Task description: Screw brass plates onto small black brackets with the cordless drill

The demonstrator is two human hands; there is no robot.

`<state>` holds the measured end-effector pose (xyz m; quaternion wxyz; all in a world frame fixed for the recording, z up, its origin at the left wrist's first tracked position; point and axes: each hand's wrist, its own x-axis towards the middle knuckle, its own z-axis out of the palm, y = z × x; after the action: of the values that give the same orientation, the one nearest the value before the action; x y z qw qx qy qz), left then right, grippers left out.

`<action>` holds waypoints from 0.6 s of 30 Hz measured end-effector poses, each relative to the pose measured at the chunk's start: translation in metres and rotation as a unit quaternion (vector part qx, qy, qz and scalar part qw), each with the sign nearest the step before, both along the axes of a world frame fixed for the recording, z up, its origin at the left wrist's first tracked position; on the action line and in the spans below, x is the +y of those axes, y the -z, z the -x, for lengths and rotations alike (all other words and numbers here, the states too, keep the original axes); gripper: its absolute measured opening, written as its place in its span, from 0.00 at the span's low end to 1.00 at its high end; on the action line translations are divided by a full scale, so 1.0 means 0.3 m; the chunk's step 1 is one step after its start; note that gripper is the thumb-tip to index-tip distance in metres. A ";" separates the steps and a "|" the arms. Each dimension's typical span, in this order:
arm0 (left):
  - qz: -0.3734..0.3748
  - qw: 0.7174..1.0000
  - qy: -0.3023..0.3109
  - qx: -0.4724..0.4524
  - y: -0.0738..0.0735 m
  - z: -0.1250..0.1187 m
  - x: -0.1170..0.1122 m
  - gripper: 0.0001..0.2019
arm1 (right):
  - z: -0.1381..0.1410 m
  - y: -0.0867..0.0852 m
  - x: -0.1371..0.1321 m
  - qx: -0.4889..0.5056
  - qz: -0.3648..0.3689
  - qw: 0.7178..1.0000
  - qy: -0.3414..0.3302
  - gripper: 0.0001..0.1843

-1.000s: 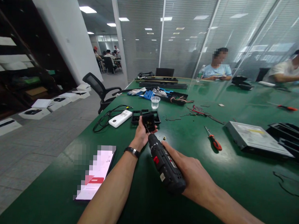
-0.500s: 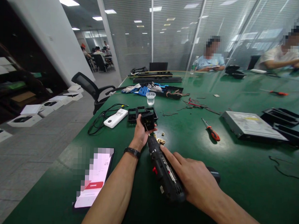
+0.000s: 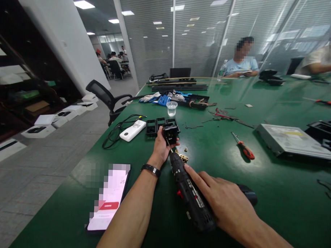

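Green table carries the work. The left hand is clamped on one small black part, just beside one black frame. The right hand is closed over one drill, forefinger laid along its body, with the bit at the black part. The table's left edge runs close to one phone. Open surface lies right of the drill. Screwdrivers number two: the near screwdriver and the far screwdriver. One cup and one power bank lie beyond.
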<state>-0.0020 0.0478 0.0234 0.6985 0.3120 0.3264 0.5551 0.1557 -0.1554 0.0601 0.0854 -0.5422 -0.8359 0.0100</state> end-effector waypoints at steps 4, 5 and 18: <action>-0.007 1.000 0.000 0.013 0.002 0.000 0.000 0.29 | 0.007 -0.001 -0.003 -0.023 0.011 1.000 0.009 0.60; -0.008 1.000 0.000 0.014 0.002 0.000 0.001 0.29 | 0.009 -0.001 -0.003 -0.027 0.011 1.000 0.010 0.59; -0.002 1.000 -0.003 0.028 0.006 0.004 0.007 0.28 | 0.008 -0.010 0.004 -0.023 0.020 0.999 0.010 0.59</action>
<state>-0.0032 0.0500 0.0215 0.6869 0.3282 0.3460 0.5484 0.1534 -0.1542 0.0632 0.0552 -0.5525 -0.8316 0.0130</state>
